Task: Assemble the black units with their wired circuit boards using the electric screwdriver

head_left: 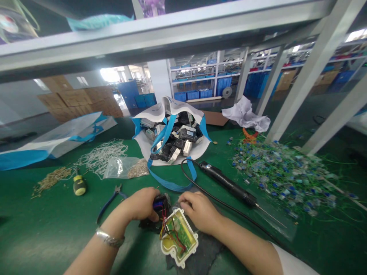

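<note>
My left hand (145,204) is wrapped over a black housing (150,224) with a purple-blue cylindrical cell (157,205) inside. Red, black and yellow wires run from it to an opened white casing (180,238), whose green circuit board sits under a yellowish filling. My right hand (197,210) has its fingers curled just above the casing's upper edge, thumb and forefinger close together. Whatever those fingertips hold, if anything, is too small to make out. Under the casing lies a dark mat (209,254).
A white-and-blue bag (140,147) full of black-and-white devices stands behind my hands. An electric screwdriver (228,183) with its cable lies right, beside piled green wire seals (286,175). Cutting pliers (110,200), a stubby screwdriver (79,186) and a screw bag (139,168) lie left. A shelf beam (172,30) crosses overhead.
</note>
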`<action>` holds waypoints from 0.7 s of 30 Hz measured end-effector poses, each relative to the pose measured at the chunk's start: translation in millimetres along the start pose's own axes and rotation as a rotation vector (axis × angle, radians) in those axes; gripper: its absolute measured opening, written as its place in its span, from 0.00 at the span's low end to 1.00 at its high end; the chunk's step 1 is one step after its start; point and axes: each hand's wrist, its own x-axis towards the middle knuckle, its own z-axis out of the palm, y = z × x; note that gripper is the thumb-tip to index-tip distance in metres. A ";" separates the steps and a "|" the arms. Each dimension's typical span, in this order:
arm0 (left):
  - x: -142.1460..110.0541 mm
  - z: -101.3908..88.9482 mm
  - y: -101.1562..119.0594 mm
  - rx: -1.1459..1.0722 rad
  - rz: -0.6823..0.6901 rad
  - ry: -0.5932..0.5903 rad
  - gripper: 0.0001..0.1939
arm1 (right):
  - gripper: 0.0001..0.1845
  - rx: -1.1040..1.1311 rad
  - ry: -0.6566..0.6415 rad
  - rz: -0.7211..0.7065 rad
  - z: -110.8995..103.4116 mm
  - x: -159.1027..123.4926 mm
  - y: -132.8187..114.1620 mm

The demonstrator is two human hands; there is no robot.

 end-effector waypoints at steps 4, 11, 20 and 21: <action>-14.4 8.7 2.6 -0.078 -0.047 0.135 0.17 | 0.07 0.052 0.009 -0.033 1.3 0.0 -2.2; -28.9 38.7 10.7 -0.329 -0.161 0.510 0.19 | 0.13 0.157 0.101 -0.023 2.1 -2.2 -7.0; -21.9 64.7 12.2 -0.396 -0.053 0.748 0.16 | 0.10 0.227 0.110 -0.137 -5.9 -5.6 -20.4; -21.5 66.0 12.1 -0.377 -0.026 0.774 0.15 | 0.08 0.197 0.123 -0.168 -5.1 -6.3 -21.0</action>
